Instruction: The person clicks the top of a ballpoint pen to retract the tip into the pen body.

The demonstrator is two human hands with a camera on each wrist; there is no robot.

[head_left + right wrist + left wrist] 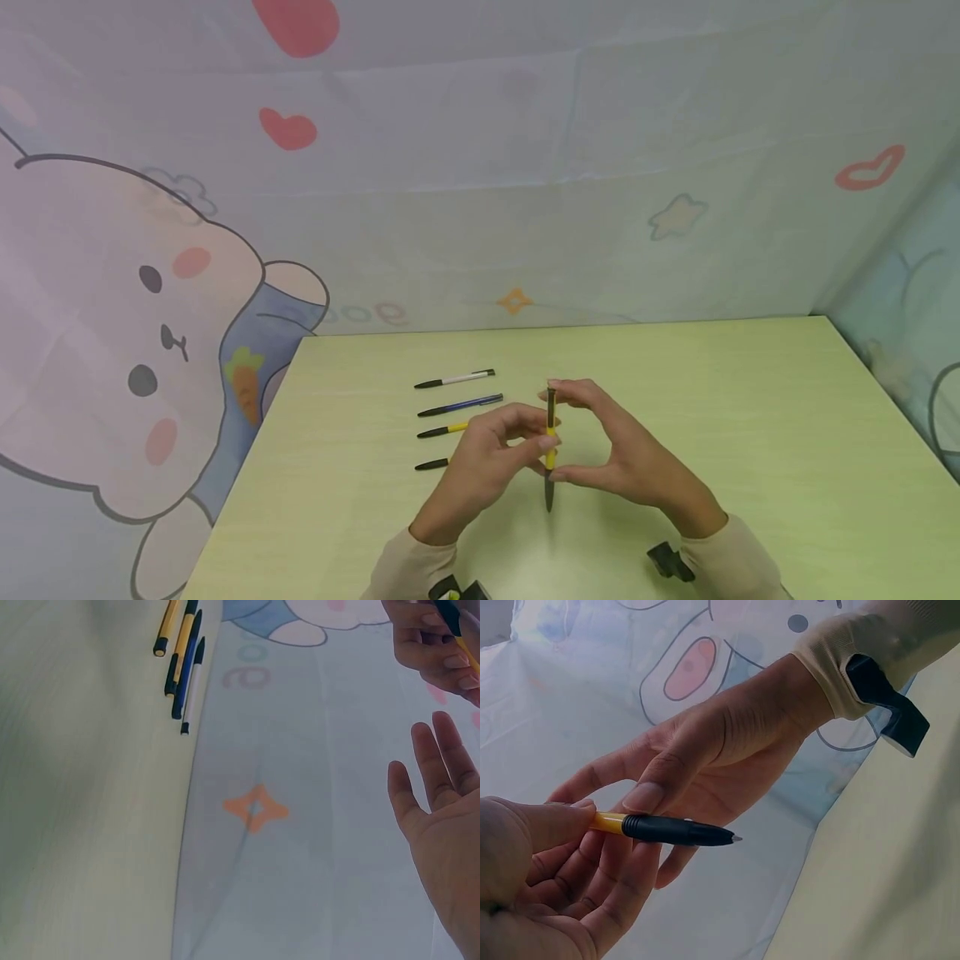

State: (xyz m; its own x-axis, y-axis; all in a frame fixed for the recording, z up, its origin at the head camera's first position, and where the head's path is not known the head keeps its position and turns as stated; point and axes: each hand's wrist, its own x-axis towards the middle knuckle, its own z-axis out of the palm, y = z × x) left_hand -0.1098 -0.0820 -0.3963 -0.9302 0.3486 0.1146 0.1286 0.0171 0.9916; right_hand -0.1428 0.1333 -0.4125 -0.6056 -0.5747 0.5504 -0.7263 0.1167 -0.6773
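Observation:
A yellow-and-black ballpoint pen (551, 458) stands upright between my hands, its black grip end downward. My left hand (491, 458) pinches its yellow barrel between thumb and fingers. My right hand (637, 467) spans the pen's length, index fingertip at the top end and thumb against the black grip. In the left wrist view the metal writing point shows at the end of the black grip (679, 831). The right wrist view has the right hand (446, 825) with several fingers stretched out straight; its thumb and index finger are not clearly seen there.
Left of the hands, a white pen (453, 381), a blue pen (460, 406) and two yellow pens (442, 432) lie in a column, tips leftward; the left hand partly covers the yellow ones. The pale table (750, 417) ends at a printed cloth backdrop (480, 233).

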